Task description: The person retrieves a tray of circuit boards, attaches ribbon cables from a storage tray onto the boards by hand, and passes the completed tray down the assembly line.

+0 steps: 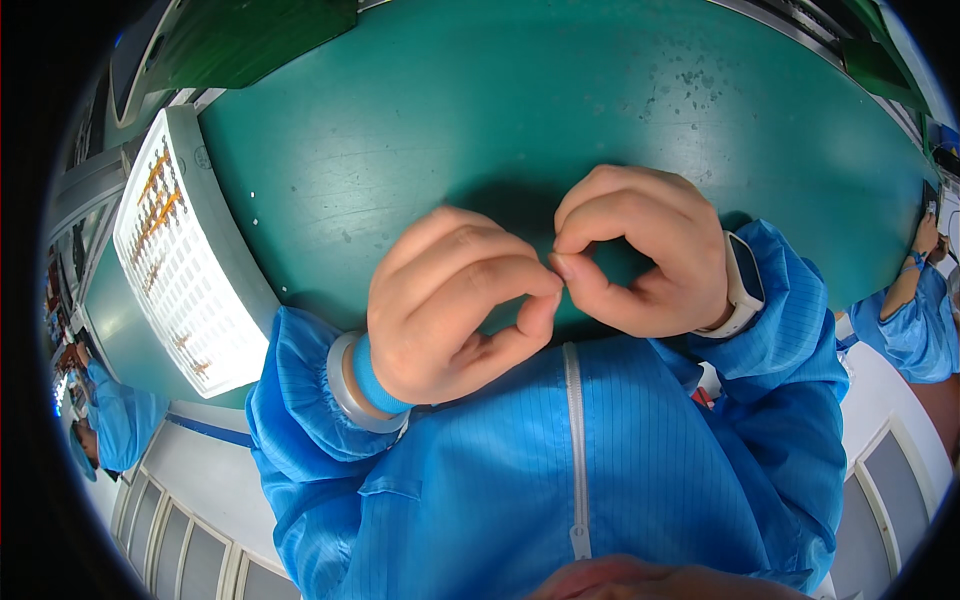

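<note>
Both of my hands meet above the green tabletop (400, 110), close in front of my blue smock. My left hand (450, 300) has thumb and forefinger pressed together, the other fingers curled. In the same way my right hand (645, 245) pinches with thumb and forefinger, its tips touching or nearly touching those of the left. Whatever lies between the fingertips is hidden or too small to make out. Left of my left hand stands a white tray (225, 215) with rows of slots; small orange-and-dark parts (160, 205) sit in some of them.
Several tiny white bits (254, 222) lie beside the tray. A green panel (240, 40) rises at the far left. Other people in blue smocks work at the left edge (120, 415) and the right edge (925, 325).
</note>
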Available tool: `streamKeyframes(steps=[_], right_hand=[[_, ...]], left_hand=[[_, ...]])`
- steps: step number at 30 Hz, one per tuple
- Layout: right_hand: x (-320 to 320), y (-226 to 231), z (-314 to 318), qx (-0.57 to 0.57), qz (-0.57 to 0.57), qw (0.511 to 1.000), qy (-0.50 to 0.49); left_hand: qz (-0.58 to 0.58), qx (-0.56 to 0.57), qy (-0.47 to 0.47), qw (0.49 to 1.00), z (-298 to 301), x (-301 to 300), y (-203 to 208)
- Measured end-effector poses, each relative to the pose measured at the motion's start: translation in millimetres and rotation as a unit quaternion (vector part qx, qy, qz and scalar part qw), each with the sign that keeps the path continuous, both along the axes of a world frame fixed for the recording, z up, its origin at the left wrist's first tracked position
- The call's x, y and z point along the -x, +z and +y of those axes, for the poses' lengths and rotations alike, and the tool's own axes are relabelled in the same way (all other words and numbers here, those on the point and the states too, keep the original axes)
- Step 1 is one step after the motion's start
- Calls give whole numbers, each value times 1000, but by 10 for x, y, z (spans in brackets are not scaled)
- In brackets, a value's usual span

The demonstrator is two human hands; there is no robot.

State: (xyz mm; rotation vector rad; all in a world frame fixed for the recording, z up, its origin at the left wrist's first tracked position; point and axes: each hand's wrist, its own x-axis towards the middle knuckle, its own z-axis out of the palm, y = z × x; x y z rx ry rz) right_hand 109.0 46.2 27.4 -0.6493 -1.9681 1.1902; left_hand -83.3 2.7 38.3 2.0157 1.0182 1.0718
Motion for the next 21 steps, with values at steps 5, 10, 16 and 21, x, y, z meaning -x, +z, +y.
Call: streamKeyframes(steps=[5,10,16,21], right_hand=[[-9,3,2,3,-4,1000,-1],[-62,25,20,7,-18,999,37],[-2,-5,0,-1,0,1000,-3],[0,-12,-4,-2,-1,1000,-4]], left_hand=[[-1,-3,-10,1000,13,6,-3],[-1,-4,-9,1000,10,3,-3],[0,-7,-3,1000,4,-3,-11],[0,-7,-2,1000,3,-6,-16]])
